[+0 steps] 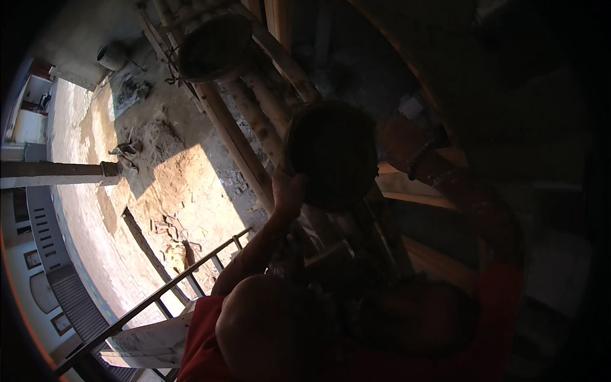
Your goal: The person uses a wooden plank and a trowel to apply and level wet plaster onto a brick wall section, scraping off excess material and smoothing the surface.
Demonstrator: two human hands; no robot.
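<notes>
"So, where is the dark round pan (334,156) found?"

"Mid-view, over the wooden poles (224,127). It is clasped at its lower left edge by the left hand (289,193). Whether its weight is also borne by the poles cannot be told, and what is held inside is lost in shadow."

"And how is the right hand (404,143) placed?"

"Just beside the pan's right side. Its fingers are too dimly lit for the grip to be judged, so whether anything is clutched cannot be told. A dark band (415,167) is worn at the wrist."

"Which step seems to be in hand?"

"Apparently the pan is being steadied, mainly by the left hand. Should it be shifted, a firm hold on the edge would likely be called for, with the poles cleared."

"Farther out?"

"A second dark pan (216,48) is set on the poles. A metal railing (184,274) is seen near the left forearm, and beyond it sandy ground (184,172) is partly sunlit and strewn with broken bricks (167,228)."
</notes>
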